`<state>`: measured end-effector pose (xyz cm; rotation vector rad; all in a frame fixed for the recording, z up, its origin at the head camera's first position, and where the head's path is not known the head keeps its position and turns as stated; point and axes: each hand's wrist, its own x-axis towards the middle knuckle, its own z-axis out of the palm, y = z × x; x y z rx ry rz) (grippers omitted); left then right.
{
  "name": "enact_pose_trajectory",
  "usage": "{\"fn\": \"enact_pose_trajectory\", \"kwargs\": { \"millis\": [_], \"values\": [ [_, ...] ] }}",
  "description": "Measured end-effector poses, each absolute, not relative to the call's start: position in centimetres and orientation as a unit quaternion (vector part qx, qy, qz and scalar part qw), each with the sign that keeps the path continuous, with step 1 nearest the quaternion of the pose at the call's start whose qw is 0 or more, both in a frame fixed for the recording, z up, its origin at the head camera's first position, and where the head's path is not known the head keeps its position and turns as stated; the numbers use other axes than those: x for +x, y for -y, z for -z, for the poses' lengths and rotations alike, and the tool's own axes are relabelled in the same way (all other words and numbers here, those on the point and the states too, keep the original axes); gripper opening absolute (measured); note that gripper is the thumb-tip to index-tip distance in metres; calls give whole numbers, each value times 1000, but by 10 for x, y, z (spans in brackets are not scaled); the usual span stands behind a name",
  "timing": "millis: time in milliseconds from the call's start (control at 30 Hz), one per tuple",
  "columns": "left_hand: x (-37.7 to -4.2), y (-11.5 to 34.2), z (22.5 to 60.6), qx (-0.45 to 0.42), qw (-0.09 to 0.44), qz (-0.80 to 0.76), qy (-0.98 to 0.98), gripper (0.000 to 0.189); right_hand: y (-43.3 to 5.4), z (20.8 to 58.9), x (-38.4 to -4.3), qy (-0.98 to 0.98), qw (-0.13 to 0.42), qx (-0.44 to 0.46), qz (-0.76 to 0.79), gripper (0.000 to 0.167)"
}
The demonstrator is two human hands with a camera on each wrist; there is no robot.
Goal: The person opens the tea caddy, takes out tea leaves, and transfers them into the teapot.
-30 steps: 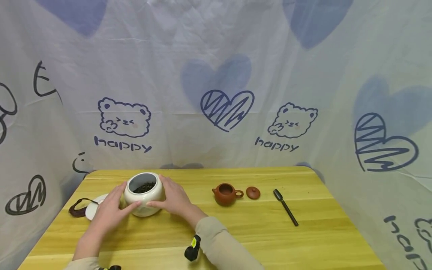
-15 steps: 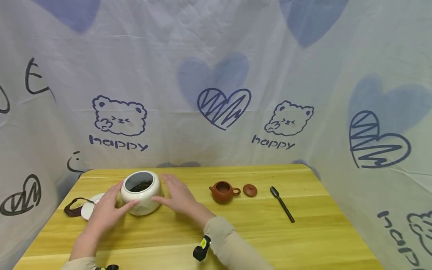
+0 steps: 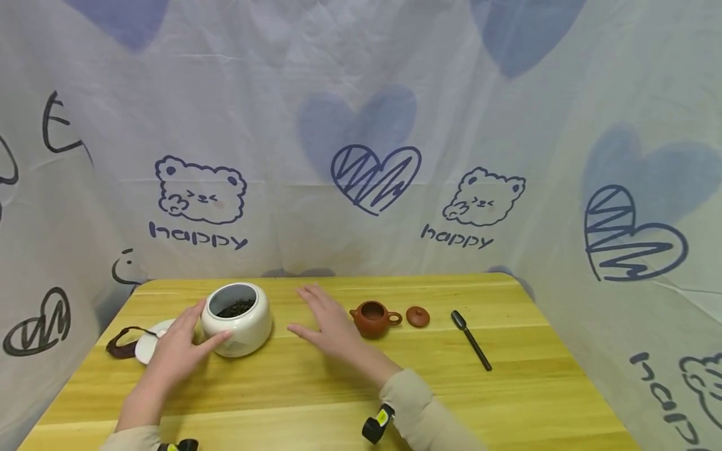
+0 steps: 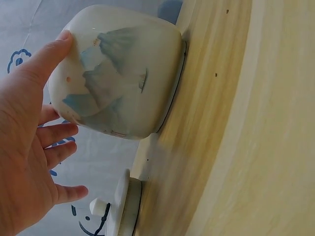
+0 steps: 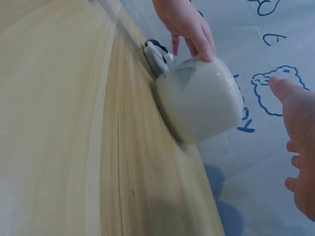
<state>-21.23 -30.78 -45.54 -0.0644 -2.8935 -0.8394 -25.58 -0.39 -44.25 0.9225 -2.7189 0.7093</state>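
A round white ceramic jar (image 3: 252,331) stands without its lid on the table, dark dried tea leaves (image 3: 235,308) inside. My left hand (image 3: 176,346) rests against its left side. In the left wrist view the straight thumb touches the jar (image 4: 123,73), painted with bluish mountains, and several fingers are spread off its wall. My right hand (image 3: 333,329) hovers apart from the jar on the right, fingers extended, holding nothing. It is nearest the small reddish-brown teapot (image 3: 372,327), whose spout lies close behind it. The right wrist view shows that hand (image 5: 302,147) only in part.
The white jar lid (image 3: 145,348) with a dark cord and tassel (image 3: 121,348) lies left of the jar, partly behind my left hand. Right of the teapot lie its lid (image 3: 418,316) and a black tea scoop (image 3: 471,341). A printed cloth (image 3: 293,207) hangs behind the wooden table (image 3: 316,401).
My right hand has let go of the jar and moved right, toward the teapot. My left hand remains at the jar, which stays in place.
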Motion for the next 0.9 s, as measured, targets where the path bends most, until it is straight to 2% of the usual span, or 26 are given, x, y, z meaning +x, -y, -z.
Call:
{"fn": "enact_pose_trajectory", "kwargs": {
  "millis": [433, 767, 900],
  "values": [
    [-211, 307, 452, -19, 61, 278, 958, 104, -76, 449, -244, 889, 195, 318, -264, 64],
    [-211, 306, 453, -21, 62, 283, 957, 104, -144, 454, -229, 911, 194, 215, -295, 60],
    [-210, 307, 453, -20, 67, 280, 957, 103, -170, 455, -228, 917, 212, 183, -284, 61]
  ]
}}
